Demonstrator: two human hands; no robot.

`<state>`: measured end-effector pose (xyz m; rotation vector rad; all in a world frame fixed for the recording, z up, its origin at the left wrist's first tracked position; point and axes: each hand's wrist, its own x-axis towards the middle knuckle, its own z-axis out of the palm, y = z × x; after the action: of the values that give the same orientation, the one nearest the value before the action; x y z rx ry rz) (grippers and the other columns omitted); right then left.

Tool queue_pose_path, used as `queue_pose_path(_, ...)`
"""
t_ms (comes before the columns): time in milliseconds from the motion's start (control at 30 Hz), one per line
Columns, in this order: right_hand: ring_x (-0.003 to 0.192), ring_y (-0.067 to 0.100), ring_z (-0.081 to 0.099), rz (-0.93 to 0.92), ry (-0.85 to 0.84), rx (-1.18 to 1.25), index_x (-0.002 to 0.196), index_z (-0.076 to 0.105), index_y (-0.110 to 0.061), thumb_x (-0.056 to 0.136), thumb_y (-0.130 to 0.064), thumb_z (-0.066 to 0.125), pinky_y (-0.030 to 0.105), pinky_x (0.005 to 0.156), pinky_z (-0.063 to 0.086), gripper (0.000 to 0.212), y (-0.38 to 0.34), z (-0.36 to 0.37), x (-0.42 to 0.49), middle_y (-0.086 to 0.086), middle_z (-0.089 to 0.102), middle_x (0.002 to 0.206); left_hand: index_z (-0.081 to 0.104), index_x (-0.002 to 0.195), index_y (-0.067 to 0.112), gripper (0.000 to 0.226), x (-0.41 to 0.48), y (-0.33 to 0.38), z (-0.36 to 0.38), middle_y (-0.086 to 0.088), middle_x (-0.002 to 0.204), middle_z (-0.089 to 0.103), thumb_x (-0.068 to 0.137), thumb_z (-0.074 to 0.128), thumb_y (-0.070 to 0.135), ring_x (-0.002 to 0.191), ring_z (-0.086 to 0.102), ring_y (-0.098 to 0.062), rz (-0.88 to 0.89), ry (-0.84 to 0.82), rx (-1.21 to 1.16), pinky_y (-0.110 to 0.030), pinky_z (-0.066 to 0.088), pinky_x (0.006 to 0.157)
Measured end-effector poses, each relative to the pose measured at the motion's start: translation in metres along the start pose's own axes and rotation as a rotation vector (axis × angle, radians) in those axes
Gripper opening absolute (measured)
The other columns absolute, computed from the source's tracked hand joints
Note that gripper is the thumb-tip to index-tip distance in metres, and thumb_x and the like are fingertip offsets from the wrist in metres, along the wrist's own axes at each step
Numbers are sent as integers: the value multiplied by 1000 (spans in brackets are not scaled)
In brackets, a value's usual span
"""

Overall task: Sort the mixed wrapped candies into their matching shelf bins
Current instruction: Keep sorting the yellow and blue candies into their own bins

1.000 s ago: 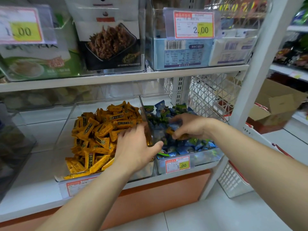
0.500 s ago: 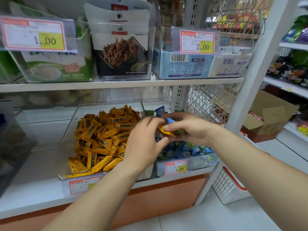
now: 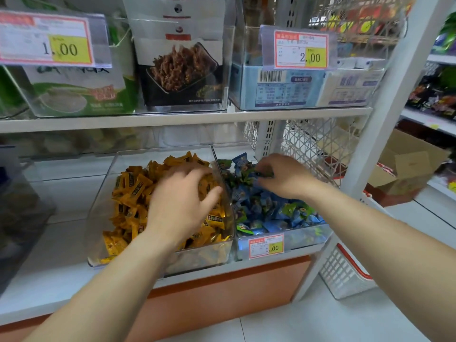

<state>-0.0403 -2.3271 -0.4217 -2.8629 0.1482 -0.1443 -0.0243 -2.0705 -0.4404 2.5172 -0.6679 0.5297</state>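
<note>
A clear bin (image 3: 103,193) on the lower shelf is heaped with yellow wrapped candies (image 3: 130,188). My left hand (image 3: 180,201) hovers palm down over that heap, fingers spread; its palm side is hidden. To its right, a second clear bin (image 3: 303,236) holds blue and green wrapped candies (image 3: 276,213). My right hand (image 3: 283,176) reaches into the back of this bin. Its thumb and fingertips pinch a green wrapped candy (image 3: 265,174) on top of the pile.
The shelf above (image 3: 222,117) carries snack packs in clear bins with hanging price tags. A white upright post (image 3: 385,119) and wire mesh stand right of the blue bin. A white basket (image 3: 345,275) and a cardboard box (image 3: 407,169) sit further right. A dark bin (image 3: 17,206) stands at far left.
Half a second ago both hands met over the divider with a yellow candy between them. My left hand has since moved left over the yellow bin, and my right hand has gone back into the blue bin.
</note>
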Motion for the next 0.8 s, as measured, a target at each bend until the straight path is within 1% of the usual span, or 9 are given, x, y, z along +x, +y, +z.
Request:
queue_pose_path(67, 113, 15, 60, -105, -178, 58, 117, 64, -38, 79, -56, 65, 26, 81, 49, 42, -14, 17, 4, -14, 62, 117, 49, 137, 31, 67, -6, 13, 13, 3, 127, 62, 84, 47, 72, 116, 56, -20, 19, -81, -37, -37, 50, 89)
queue_pose_path(100, 119, 16, 56, -143, -286, 17, 121, 62, -39, 71, -65, 64, 30, 87, 50, 56, -20, 26, 7, -12, 60, 124, 46, 139, 30, 73, -9, 16, 19, 2, 129, 60, 82, 46, 75, 118, 55, -21, 23, -123, -46, -36, 49, 90)
queue_pose_path(200, 146, 28, 12, -134, -556, -193, 146, 33, -49, 48, -79, 57, 57, 111, 32, 105, -25, 51, 16, -9, 19, 160, 47, 136, 26, 74, -14, 16, 34, 0, 126, 62, 79, 51, 73, 116, 55, -23, 46, -183, 2, -34, 49, 87)
queue_pose_path(267, 147, 33, 4, -111, -592, -228, 149, 18, -53, 41, -82, 58, 63, 111, 28, 118, -21, 59, 20, -12, 6, 162, 53, 129, 25, 68, -15, 15, 39, 0, 117, 65, 78, 54, 69, 110, 58, -23, 57, -148, 39, -33, 49, 83)
queue_pose_path(367, 125, 27, 42, -188, -508, -230, 148, 22, -47, 54, -75, 68, 43, 93, 45, 108, -19, 70, 22, 1, 35, 153, 57, 122, 24, 63, -15, 14, 42, 1, 109, 68, 75, 53, 66, 102, 60, -23, 59, -116, 24, -34, 50, 78)
queue_pose_path(433, 107, 19, 53, -221, -523, -183, 148, 30, -40, 66, -66, 72, 32, 80, 44, 95, -15, 80, 17, -1, 53, 141, 57, 125, 24, 67, -15, 13, 43, 2, 111, 68, 74, 50, 67, 103, 60, -22, 63, -112, 8, -35, 51, 80)
queue_pose_path(533, 108, 17, 57, -217, -584, -32, 137, 47, -36, 73, -60, 75, 30, 82, 45, 74, -2, 82, 11, -9, 59, 124, 52, 136, 26, 77, -15, 12, 44, 4, 119, 65, 75, 45, 72, 111, 57, -20, 52, -127, 15, -36, 50, 88)
queue_pose_path(667, 94, 12, 59, -194, -598, 101, 105, 57, -39, 70, -40, 83, 23, 67, 42, 43, 7, 75, 16, -17, 60, 99, 51, 137, 28, 78, -14, 14, 43, 7, 119, 64, 74, 43, 73, 111, 55, -17, 40, -139, 16, -34, 50, 89)
queue_pose_path(800, 98, 7, 60, -156, -367, 215, 117, 59, -35, 63, -33, 89, 15, 68, 42, 61, 13, 52, 29, -19, 59, 106, 50, 137, 32, 75, -14, 13, 42, 10, 120, 63, 75, 42, 74, 112, 54, -15, 32, -158, 7, -34, 49, 90)
